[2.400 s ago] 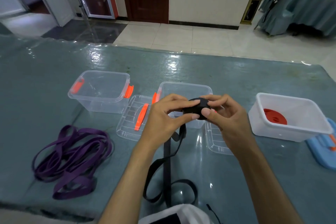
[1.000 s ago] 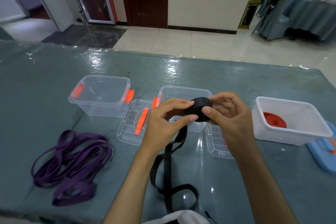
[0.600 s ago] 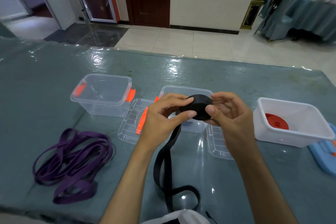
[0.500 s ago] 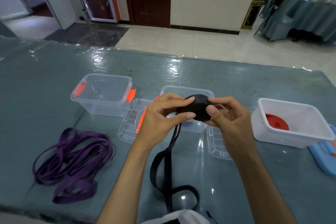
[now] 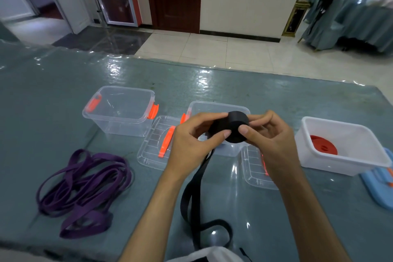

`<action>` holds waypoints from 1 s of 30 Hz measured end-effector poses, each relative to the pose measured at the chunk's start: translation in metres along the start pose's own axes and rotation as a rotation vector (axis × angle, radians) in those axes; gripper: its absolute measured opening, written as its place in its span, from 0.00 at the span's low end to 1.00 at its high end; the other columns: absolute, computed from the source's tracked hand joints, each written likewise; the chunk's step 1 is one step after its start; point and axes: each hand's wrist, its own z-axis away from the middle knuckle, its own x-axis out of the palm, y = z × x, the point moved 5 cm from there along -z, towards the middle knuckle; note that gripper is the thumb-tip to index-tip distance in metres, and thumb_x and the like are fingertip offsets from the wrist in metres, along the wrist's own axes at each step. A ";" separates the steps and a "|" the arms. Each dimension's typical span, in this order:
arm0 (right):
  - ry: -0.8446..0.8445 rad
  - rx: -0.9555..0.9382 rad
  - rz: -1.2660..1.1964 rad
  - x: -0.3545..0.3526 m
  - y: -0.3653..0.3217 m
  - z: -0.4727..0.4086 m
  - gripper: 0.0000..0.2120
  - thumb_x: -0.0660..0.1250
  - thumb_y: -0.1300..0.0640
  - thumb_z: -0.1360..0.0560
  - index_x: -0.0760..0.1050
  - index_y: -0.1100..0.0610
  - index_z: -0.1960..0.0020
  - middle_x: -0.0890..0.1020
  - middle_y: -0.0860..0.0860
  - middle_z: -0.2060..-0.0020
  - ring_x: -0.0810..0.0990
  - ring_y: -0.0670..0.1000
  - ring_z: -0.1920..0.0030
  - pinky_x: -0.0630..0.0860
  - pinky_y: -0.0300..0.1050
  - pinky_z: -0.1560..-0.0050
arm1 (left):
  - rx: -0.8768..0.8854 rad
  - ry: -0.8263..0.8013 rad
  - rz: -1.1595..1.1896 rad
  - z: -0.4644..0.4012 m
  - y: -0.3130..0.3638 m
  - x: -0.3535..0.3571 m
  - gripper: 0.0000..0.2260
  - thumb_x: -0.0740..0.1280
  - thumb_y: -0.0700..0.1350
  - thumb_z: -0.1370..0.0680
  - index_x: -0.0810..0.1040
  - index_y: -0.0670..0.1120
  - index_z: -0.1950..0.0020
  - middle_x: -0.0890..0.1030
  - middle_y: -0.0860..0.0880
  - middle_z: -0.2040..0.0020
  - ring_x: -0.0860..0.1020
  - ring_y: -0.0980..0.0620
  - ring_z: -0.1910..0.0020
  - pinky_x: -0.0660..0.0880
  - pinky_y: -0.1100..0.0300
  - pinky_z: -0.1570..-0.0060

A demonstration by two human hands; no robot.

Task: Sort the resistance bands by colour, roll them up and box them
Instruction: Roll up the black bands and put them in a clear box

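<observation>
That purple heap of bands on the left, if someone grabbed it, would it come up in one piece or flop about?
Probably floppy: the purple bands lie in loose, tangled flat loops on the table, so lifted loops would likely dangle and drag the others along. They look thin, so likely light. The flat strips seem unlikely to roll.

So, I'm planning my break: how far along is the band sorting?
Done: a rolled red band lies in the white box. In hand: left hand and right hand roll the black band, its tail unrolled. Left: the loose purple bands.
</observation>
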 end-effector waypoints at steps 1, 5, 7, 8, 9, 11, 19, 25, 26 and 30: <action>0.009 -0.013 0.007 -0.001 -0.001 0.000 0.17 0.83 0.48 0.33 0.79 0.54 0.54 0.87 0.58 0.48 0.87 0.61 0.46 0.85 0.56 0.47 | -0.012 0.030 0.018 0.002 -0.001 0.001 0.16 0.79 0.38 0.25 0.86 0.48 0.39 0.87 0.48 0.43 0.85 0.44 0.41 0.82 0.51 0.40; -0.010 -0.036 -0.094 0.004 -0.002 0.003 0.16 0.81 0.49 0.29 0.82 0.53 0.45 0.87 0.56 0.47 0.87 0.60 0.45 0.85 0.48 0.49 | 0.006 0.016 0.072 0.000 0.000 0.004 0.17 0.79 0.35 0.26 0.85 0.46 0.38 0.85 0.45 0.41 0.84 0.43 0.40 0.81 0.51 0.39; -0.038 -0.014 -0.096 0.006 -0.001 0.004 0.15 0.82 0.49 0.30 0.81 0.53 0.49 0.86 0.57 0.45 0.86 0.59 0.42 0.83 0.49 0.44 | 0.028 -0.005 0.021 -0.001 0.000 0.002 0.18 0.79 0.34 0.26 0.85 0.44 0.37 0.85 0.44 0.43 0.84 0.42 0.42 0.82 0.47 0.39; -0.037 -0.007 -0.049 0.006 -0.002 0.003 0.15 0.83 0.50 0.31 0.80 0.52 0.51 0.86 0.57 0.45 0.85 0.59 0.41 0.83 0.50 0.42 | 0.037 0.000 -0.009 -0.001 0.000 0.001 0.18 0.80 0.34 0.27 0.86 0.44 0.38 0.85 0.45 0.44 0.85 0.42 0.43 0.82 0.46 0.39; -0.025 -0.011 0.015 0.004 -0.002 0.001 0.15 0.83 0.52 0.32 0.79 0.52 0.54 0.86 0.56 0.46 0.86 0.58 0.42 0.82 0.49 0.42 | 0.037 0.019 -0.021 0.001 -0.001 0.001 0.18 0.81 0.34 0.28 0.86 0.45 0.39 0.85 0.46 0.45 0.85 0.42 0.43 0.82 0.45 0.40; 0.023 -0.023 0.097 0.001 -0.001 0.000 0.14 0.82 0.55 0.33 0.78 0.52 0.55 0.86 0.56 0.50 0.86 0.57 0.45 0.83 0.51 0.43 | 0.016 0.074 0.007 0.006 -0.003 0.001 0.17 0.82 0.38 0.28 0.87 0.50 0.42 0.86 0.49 0.47 0.85 0.43 0.44 0.82 0.48 0.40; 0.003 -0.022 -0.037 0.006 0.000 0.003 0.17 0.83 0.50 0.31 0.77 0.55 0.54 0.86 0.55 0.49 0.86 0.59 0.45 0.83 0.50 0.46 | 0.012 0.076 0.069 0.000 0.002 0.001 0.13 0.80 0.40 0.27 0.88 0.49 0.44 0.86 0.49 0.45 0.85 0.44 0.41 0.81 0.49 0.39; -0.016 -0.020 0.114 -0.006 -0.005 0.002 0.17 0.83 0.48 0.32 0.83 0.53 0.48 0.86 0.52 0.53 0.88 0.58 0.51 0.85 0.52 0.49 | -0.012 0.036 0.104 -0.001 0.000 0.001 0.10 0.80 0.42 0.27 0.89 0.52 0.48 0.85 0.48 0.42 0.85 0.44 0.40 0.82 0.49 0.39; -0.001 -0.033 0.110 -0.008 -0.004 0.002 0.16 0.82 0.49 0.31 0.83 0.53 0.47 0.87 0.53 0.52 0.88 0.59 0.51 0.85 0.51 0.50 | -0.036 0.006 0.104 0.000 -0.002 0.000 0.12 0.80 0.41 0.27 0.89 0.52 0.46 0.85 0.48 0.43 0.84 0.45 0.40 0.81 0.52 0.39; -0.002 0.044 0.055 -0.008 0.007 0.004 0.13 0.83 0.53 0.33 0.81 0.55 0.56 0.87 0.56 0.49 0.87 0.62 0.46 0.85 0.54 0.47 | -0.020 -0.007 0.044 0.000 -0.005 -0.007 0.14 0.80 0.36 0.26 0.88 0.48 0.42 0.86 0.45 0.44 0.85 0.46 0.42 0.79 0.58 0.36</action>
